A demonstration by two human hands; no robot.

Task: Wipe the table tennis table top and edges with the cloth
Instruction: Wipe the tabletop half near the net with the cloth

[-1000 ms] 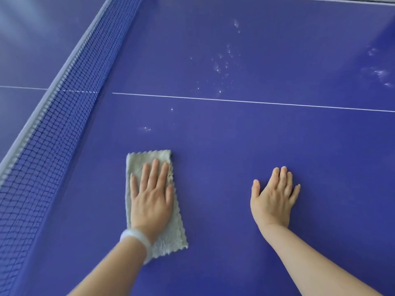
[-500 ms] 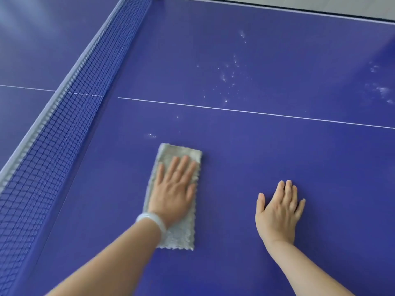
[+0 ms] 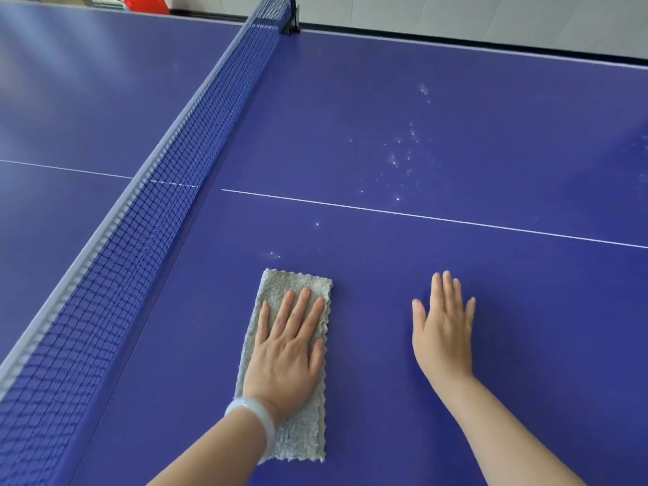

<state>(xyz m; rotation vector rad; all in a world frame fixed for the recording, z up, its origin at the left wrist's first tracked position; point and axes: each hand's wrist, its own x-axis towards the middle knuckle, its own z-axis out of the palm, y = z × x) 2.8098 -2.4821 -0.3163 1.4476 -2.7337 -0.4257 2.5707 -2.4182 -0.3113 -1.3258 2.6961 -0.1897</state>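
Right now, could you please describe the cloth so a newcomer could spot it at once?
On the blue table tennis table, look right of the net, on the near side of the white line. The cloth lies flat there under the left hand: the only grey, fluffy thing, while the right hand beside it presses bare table.

**Grey cloth flat on a speckled blue table**

The table tennis table (image 3: 508, 310) has a deep blue, slightly glossy top. A thin white centre line (image 3: 420, 216) runs across it, and a dark mesh net (image 3: 168, 191) with a pale top band stands upright along its middle. White specks (image 3: 403, 156) are scattered beyond the line, and a few lie on the near side. The cloth (image 3: 296, 280) is a grey, fluffy rectangle with wavy edges. It lies flat on the near side of the line, its long side pointing away, near the net but apart from it, under the flat left hand (image 3: 285, 349).
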